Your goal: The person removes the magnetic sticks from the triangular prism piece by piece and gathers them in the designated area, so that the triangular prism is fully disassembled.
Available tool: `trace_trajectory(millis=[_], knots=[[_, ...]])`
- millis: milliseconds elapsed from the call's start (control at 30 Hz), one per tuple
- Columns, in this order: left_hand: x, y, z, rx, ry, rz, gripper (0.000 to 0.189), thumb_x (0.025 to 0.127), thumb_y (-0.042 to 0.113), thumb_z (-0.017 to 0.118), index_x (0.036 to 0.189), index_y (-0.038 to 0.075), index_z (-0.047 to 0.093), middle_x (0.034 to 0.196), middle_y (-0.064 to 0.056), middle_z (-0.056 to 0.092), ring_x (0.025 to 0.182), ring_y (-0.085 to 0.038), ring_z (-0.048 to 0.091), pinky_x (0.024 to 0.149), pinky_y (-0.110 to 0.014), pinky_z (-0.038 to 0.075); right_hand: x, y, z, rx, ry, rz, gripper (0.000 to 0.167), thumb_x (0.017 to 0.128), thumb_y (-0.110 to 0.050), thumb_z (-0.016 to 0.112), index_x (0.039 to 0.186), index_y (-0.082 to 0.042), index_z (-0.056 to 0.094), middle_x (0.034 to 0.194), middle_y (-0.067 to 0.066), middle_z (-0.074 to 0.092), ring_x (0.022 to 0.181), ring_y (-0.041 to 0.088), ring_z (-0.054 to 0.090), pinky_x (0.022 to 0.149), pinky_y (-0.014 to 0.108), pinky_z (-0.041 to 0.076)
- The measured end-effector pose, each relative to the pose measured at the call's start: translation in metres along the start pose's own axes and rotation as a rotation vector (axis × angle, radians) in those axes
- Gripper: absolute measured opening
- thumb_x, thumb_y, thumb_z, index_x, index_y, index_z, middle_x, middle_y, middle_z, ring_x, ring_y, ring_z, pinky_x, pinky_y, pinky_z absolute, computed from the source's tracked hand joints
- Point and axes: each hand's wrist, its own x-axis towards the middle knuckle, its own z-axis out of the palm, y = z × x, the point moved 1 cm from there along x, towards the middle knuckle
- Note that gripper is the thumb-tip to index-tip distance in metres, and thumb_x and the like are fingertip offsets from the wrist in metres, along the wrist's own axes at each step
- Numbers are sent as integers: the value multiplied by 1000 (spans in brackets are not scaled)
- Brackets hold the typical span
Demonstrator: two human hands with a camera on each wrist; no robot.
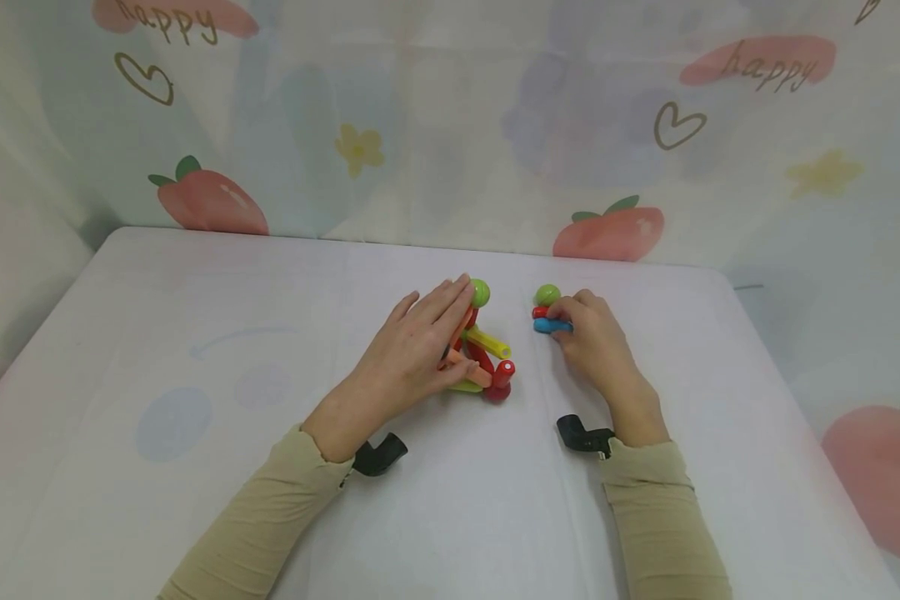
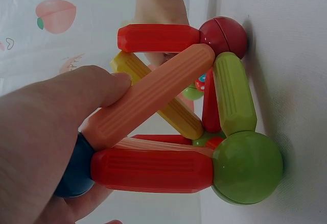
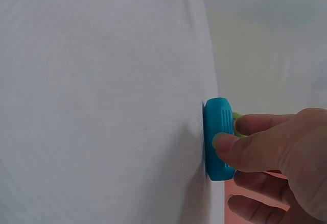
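Observation:
A toy building frame of coloured rods and balls (image 2: 153,170) stands on the table. My left hand (image 1: 412,346) is around its top, at the dark blue ball (image 2: 76,170), with the thumb along an orange rod (image 2: 153,94). A green ball (image 2: 248,167) and a dark red ball (image 2: 223,36) rest on the table at its base; a yellow rod (image 1: 487,342) crosses it. To the right, my right hand (image 1: 596,342) pinches a blue rod (image 3: 218,137) lying on the table. Just beyond that rod are a red rod (image 1: 540,312) and a loose green ball (image 1: 547,294).
The table (image 1: 457,517) has a white cover, and its far edge meets a printed curtain (image 1: 450,125). A black wrist mount (image 1: 380,456) sticks out beside the left wrist, another mount (image 1: 583,435) beside the right.

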Motion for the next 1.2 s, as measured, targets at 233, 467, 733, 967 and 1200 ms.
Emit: trace_trajectory(millis=[233,467,733,967,1200], knots=[[1,0,0,0,-10,-4,84,86,34,76,154,7,34,159,-8,37,146,-24,38,118,-52,33,0,2,0,-3,4,19,20,89,3,68,108,1,65,104,18,54,103,35,49,97,50,49],[1,1,0,7,-16,-7,84,86,33,76,154,7,34,160,-7,36,147,-23,37,118,-51,32,-3,-6,-8,31,6,13,20,90,2,66,110,1,65,105,17,54,101,33,52,95,49,50],[0,0,0,2,-8,-5,84,86,33,76,154,6,34,160,-8,36,147,-24,38,118,-52,33,-6,-19,-15,93,-2,-37,18,91,0,65,110,2,67,106,16,59,97,31,58,86,47,54],[-3,-2,-2,6,-14,-16,85,87,36,76,155,8,33,160,-7,35,146,-24,38,118,-52,33,-21,-35,-18,147,-61,-163,15,92,-5,67,106,-1,67,100,10,65,90,23,60,79,43,55],[0,1,-2,-3,-18,-5,88,85,37,78,155,7,33,161,-7,35,147,-25,36,118,-53,32,-46,-44,-25,253,-175,-202,20,93,-7,67,112,-6,65,106,4,68,96,17,65,84,37,57]])
